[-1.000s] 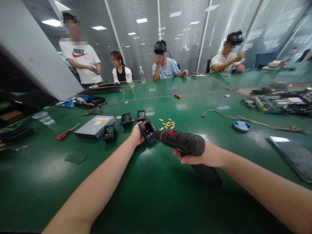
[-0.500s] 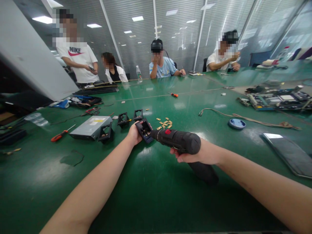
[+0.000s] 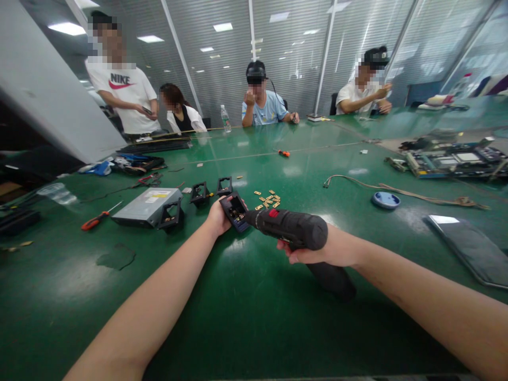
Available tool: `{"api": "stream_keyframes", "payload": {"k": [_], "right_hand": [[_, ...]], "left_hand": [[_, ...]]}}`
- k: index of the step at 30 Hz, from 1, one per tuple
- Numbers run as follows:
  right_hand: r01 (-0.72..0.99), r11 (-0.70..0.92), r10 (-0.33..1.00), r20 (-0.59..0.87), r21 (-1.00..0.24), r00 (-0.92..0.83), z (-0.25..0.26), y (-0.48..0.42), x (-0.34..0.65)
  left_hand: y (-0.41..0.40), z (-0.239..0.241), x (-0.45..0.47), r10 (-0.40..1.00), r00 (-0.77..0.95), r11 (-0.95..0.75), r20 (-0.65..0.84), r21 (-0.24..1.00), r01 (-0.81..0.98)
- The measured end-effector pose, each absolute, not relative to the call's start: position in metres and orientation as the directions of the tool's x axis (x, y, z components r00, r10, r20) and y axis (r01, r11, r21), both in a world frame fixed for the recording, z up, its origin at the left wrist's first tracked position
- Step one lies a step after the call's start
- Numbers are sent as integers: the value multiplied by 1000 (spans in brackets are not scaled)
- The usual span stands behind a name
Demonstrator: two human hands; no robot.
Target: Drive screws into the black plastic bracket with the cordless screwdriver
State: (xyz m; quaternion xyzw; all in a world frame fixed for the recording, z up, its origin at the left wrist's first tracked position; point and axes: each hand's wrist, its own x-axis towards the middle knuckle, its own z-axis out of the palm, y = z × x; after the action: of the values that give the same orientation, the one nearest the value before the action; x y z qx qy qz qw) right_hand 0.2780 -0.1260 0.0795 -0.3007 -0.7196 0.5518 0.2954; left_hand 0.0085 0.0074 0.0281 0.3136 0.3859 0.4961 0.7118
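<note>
My left hand (image 3: 217, 217) is wrapped round a small black frame part (image 3: 235, 210) with gold contacts inside, held upright just above the green table (image 3: 246, 317). My right hand (image 3: 327, 248) grips a black electric screwdriver (image 3: 293, 228) by its handle. The tool's tip presses into the frame part. Two more black frame parts (image 3: 199, 193) (image 3: 224, 185) lie behind my left hand, and a pile of several small gold pieces (image 3: 269, 200) sits just beyond the tool.
A grey drive box (image 3: 146, 206) with a black frame (image 3: 172, 216) leaning on it and a red screwdriver (image 3: 97, 218) lie at left. A blue round dish (image 3: 386, 200), a strap (image 3: 397, 190), a dark tablet (image 3: 470, 247) and circuit boards (image 3: 452, 161) are at right. Several people are at the far side.
Both hands keep their grip with the tool against the part. The view has shifted slightly; a person at the far side moved a hand near the face.
</note>
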Motion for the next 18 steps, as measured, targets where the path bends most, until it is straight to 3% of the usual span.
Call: {"api": "stream_keyframes", "payload": {"k": [18], "right_hand": [[110,212,764,95,-971,-638,82,-126,277]], "left_hand": [[7,28,10,948,189,316,-256,830,-460]]}}
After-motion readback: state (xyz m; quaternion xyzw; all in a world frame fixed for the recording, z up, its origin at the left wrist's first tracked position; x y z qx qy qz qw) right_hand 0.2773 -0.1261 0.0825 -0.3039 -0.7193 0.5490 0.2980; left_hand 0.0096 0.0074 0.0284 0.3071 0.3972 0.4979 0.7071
